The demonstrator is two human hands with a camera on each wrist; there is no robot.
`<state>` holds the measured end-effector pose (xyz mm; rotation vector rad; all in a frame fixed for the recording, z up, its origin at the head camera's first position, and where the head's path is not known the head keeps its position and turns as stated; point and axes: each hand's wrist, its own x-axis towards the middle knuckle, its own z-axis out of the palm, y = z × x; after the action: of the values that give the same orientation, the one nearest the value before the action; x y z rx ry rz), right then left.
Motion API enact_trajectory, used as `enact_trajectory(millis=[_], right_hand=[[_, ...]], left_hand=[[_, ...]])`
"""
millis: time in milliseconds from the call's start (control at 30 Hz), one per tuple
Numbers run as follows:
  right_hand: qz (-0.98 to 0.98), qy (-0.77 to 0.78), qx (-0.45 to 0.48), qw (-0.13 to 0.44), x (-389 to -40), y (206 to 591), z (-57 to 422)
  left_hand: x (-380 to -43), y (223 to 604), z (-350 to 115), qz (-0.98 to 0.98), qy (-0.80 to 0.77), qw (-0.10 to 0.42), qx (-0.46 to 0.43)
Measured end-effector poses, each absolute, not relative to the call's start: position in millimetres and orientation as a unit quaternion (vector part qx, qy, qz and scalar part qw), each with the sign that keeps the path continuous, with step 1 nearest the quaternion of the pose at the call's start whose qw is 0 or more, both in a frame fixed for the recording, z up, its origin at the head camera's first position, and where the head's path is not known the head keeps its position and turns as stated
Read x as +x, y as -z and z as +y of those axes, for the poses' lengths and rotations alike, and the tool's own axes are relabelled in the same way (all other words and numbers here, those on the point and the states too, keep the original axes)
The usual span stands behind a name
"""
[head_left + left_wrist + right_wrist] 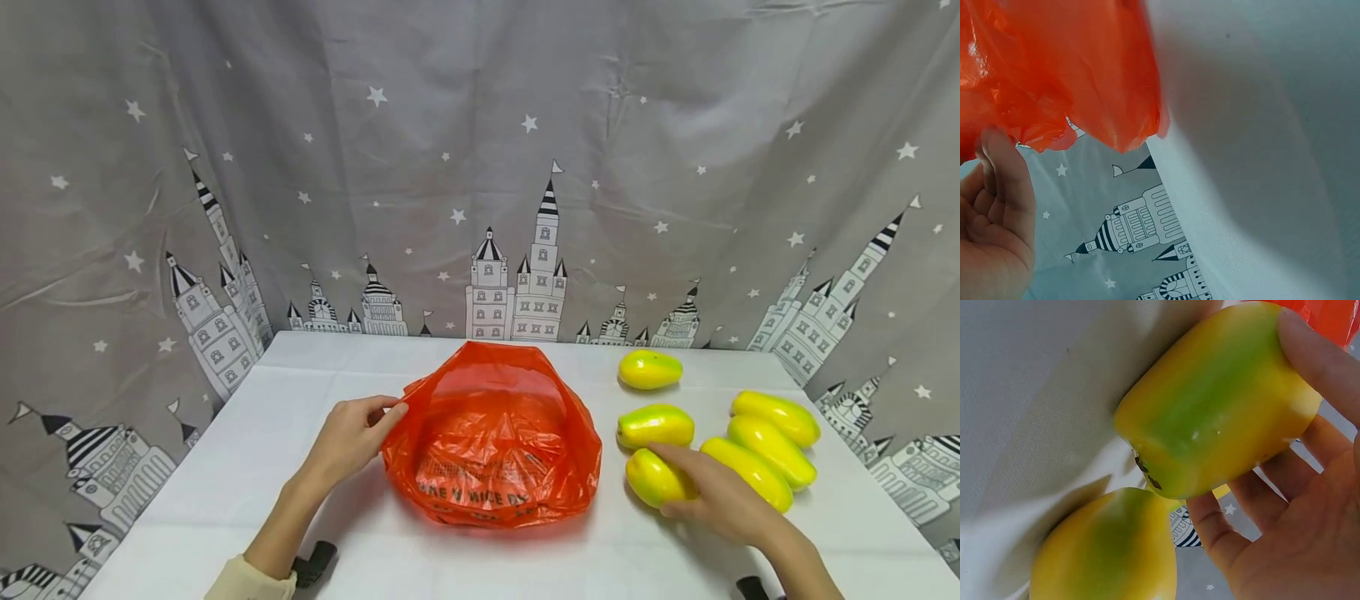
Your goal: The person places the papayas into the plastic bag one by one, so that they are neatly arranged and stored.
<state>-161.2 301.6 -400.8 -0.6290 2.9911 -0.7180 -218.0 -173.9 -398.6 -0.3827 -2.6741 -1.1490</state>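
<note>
A red plastic bag (491, 450) with dark print stands on the white table, its mouth spread wide. My left hand (352, 437) pinches the bag's left rim between thumb and fingers; in the left wrist view the fingertips are partly hidden by the red film. To the right of the bag, my right hand (712, 492) grips a yellow-green papaya (1216, 406), thumb on one side and fingers on the other. That fruit appears to be at the tabletop. Just behind it lies another papaya (656, 426), and a further papaya (649, 369) sits farther back.
Three more papayas (772, 450) lie side by side on the right of the table (315, 367), next to my right hand. A grey curtain (450, 108) printed with castles and stars hangs behind the table and along its sides.
</note>
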Motion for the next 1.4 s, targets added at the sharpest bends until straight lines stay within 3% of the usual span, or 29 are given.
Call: enact_trajectory(millis=[500, 867, 1100, 1400], right_hand=[[0.956, 0.234, -0.179, 0.014, -159, 402, 300], [0.956, 0.229, -0.186, 0.000, -159, 402, 300], [0.955, 0.229, -0.187, -0.016, -158, 403, 301], [0.954, 0.234, -0.165, -0.086, -152, 389, 291]], left_hand=[[-216, 398, -177, -0.872, 0.472, 0.055, -0.120], [-219, 399, -177, -0.867, 0.482, 0.057, -0.114], [-219, 400, -174, -0.871, 0.475, 0.067, -0.104], [-218, 403, -172, -0.876, 0.465, 0.086, -0.096]])
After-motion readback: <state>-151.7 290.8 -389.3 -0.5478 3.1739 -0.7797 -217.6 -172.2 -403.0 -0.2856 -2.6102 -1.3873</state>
